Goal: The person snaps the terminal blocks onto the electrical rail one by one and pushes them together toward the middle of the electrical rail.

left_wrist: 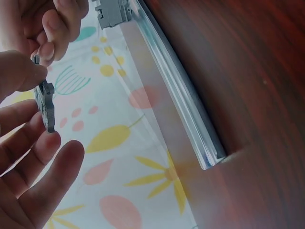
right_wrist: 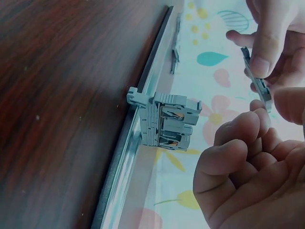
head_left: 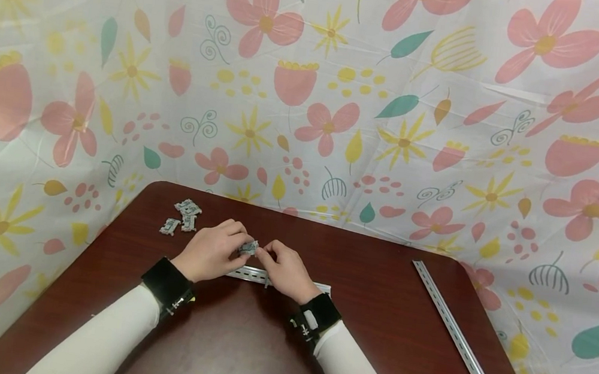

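White sleeves (head_left: 96,330) and black wrist straps (head_left: 164,282) frame a person at work over a dark red-brown table (head_left: 368,314); at the right side, a slotted metal rail (head_left: 450,322) lies aslant; between the forearms, a second slotted rail (head_left: 250,274) lies crosswise beneath the hands, a grey mounted module (right_wrist: 164,119) standing on it, brownish metal showing in its side; just beyond, the left hand (head_left: 214,251) pinches a thin grey module (head_left: 247,247) between thumb and fingers, holding it above the table; the right hand (head_left: 288,273) faces it with fingers curled, thumb and fingertips at the module's other end, though whether they grip it cannot be told; farther off to the left, loose grey modules (head_left: 187,207) lie clustered on the table; behind everything hangs a white sheet (head_left: 264,99) printed with pink and yellow flowers and green leaves.
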`<state>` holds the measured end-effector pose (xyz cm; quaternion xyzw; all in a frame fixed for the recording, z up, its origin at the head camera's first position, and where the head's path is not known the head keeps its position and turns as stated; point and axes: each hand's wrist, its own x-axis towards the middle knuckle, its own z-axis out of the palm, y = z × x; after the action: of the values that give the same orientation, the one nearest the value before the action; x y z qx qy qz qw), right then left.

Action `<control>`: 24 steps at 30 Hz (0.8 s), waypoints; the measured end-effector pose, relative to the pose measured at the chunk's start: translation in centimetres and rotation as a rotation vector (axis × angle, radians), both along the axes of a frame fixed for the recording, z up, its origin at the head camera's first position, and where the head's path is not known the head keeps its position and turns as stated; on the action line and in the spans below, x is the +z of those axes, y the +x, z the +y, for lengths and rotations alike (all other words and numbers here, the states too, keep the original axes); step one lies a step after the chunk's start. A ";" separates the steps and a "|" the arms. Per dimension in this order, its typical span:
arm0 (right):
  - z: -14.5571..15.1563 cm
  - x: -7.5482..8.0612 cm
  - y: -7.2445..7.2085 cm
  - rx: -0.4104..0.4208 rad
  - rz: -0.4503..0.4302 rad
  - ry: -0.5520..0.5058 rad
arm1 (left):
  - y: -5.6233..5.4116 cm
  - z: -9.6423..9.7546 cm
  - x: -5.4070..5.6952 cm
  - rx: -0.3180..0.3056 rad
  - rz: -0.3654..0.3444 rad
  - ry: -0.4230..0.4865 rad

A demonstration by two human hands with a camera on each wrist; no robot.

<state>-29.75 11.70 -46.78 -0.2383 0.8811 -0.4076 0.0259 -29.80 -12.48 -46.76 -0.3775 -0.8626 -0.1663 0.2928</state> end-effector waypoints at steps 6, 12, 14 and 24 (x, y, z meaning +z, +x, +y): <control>0.0 -0.2 -0.1 0.024 -0.021 -0.042 | 0.1 0.2 0.1 -0.032 0.034 0.008; 0.0 -0.3 -0.1 0.033 0.010 -0.058 | 0.1 0.4 0.1 -0.056 0.057 0.017; 0.0 -0.4 -0.2 0.034 0.018 -0.059 | 0.1 0.4 0.1 -0.059 0.062 0.019; 0.2 -0.4 -0.5 0.007 0.028 -0.072 | 0.1 0.3 0.1 -0.013 0.073 0.004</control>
<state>-30.28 11.90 -47.21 -0.2478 0.8654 -0.4355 0.0064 -29.73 -12.20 -46.68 -0.3885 -0.8485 -0.1559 0.3236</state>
